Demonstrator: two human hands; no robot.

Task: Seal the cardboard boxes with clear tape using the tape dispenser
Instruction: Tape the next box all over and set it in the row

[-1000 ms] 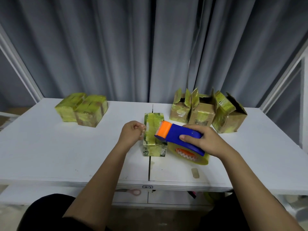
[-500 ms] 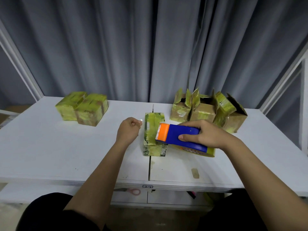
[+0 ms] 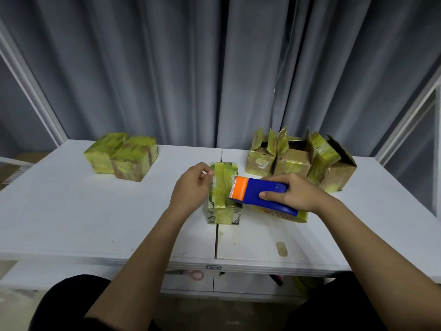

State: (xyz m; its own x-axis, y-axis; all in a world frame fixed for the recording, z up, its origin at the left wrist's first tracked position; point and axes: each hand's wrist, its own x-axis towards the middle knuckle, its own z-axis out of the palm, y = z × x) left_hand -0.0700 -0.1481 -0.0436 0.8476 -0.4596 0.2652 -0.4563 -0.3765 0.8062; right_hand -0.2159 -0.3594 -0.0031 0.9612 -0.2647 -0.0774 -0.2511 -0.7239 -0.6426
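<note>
Right hand [image 3: 294, 194] grips the blue-orange tape dispenser [image 3: 259, 193], nose on the centre box [image 3: 223, 199] mid-table [image 3: 71, 211]. Left hand [image 3: 191, 187] pinches the tape end [image 3: 204, 172] w/ thumb & fingertips by the box's left edge. Open boxes [image 3: 298, 161] back right, sealed pair [image 3: 121, 156] back left.

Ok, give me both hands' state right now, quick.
Left hand: fingers curled, pinching something small and pale at the fingertips beside the middle box; probably tape.
Right hand: gripping the tape dispenser.
</note>
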